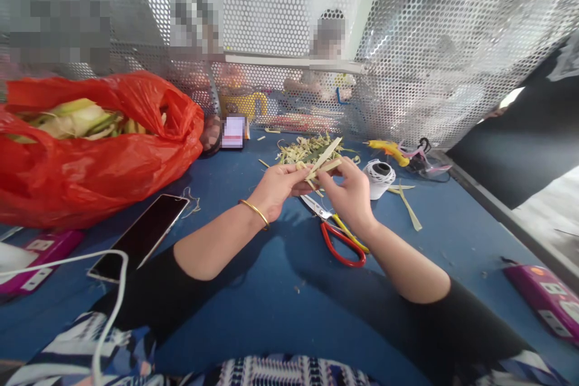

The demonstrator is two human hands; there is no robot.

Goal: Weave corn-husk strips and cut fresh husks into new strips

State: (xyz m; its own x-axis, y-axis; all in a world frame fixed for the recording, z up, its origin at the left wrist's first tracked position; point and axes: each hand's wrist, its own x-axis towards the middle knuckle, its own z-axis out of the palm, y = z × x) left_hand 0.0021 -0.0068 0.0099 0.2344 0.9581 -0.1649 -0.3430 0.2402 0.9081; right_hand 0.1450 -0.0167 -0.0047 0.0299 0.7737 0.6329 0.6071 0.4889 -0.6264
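Pale green leaf strips (326,155) are pinched between both hands, crossing one another above the blue table. My left hand (277,186), with a gold bangle at the wrist, grips them from the left. On the other side my right hand (350,188) holds the same strips between thumb and fingers. Just behind the hands lies a pile of leaf scraps (294,151). Scissors with red and yellow handles (341,243) rest below my right hand. A white spool of thread (379,180) stands to its right, beside a loose strip (410,210).
A red plastic bag (149,163) of leaves fills the left side of the blue table (271,313). Phones (145,235), a yellow glue gun (391,149), a purple power strip (543,298) and a white cable (118,298) lie around. Behind the perforated metal screen (271,6) are people.
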